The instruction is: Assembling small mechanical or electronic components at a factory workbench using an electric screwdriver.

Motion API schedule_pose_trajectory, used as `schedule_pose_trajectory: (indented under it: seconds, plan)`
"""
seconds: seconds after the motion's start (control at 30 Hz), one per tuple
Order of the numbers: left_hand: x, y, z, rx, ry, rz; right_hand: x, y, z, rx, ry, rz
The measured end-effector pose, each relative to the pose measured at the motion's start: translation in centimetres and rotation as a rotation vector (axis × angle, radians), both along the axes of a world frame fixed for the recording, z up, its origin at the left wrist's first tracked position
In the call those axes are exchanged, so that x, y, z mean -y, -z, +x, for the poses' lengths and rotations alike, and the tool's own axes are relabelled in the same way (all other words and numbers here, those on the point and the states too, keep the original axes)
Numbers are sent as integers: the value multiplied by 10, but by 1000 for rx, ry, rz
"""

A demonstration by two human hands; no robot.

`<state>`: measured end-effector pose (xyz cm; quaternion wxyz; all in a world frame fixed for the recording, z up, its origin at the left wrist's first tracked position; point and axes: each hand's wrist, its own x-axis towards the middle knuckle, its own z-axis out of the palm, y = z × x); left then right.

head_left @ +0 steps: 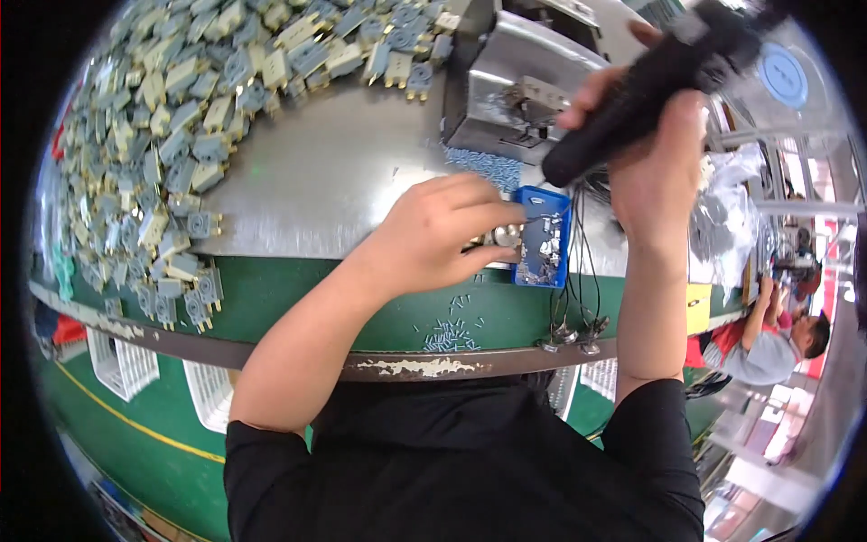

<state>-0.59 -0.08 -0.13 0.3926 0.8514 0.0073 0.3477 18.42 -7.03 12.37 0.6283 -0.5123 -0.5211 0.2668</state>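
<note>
My right hand (664,163) is wrapped around a black electric screwdriver (632,95), raised and tilted over the right of the bench. Beside a small blue tray (564,262), my left hand (452,226) pinches a small shiny metal part (506,237) between thumb and fingers. The fingers partly hide that part, so its full shape cannot be made out. Small silvery metal pieces (545,242) lie inside the tray. Just behind it is a heap of small blue screws (485,166).
Many grey and cream housings (181,144) are piled at the left and back. A metal fixture (533,86) stands behind the tray. Loose screws (449,336) lie near the front edge, with cords with metal ends (567,332) to their right. A co-worker (768,348) sits at far right.
</note>
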Motion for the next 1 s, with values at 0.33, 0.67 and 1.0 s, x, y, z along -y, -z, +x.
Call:
schedule_pose_trajectory:
  seconds: [0.33, 0.67, 1.0]
  plan:
    - [19, -2, 3, 9, -43, -63, 53, -4, 13, 398, 136, -86]
    - [31, -8, 0, 8, -170, -55, 96, 41, -12, 964, -136, -354]
    - [40, -27, 0, -32, -329, -16, 89, 64, -14, 1076, 109, -180]
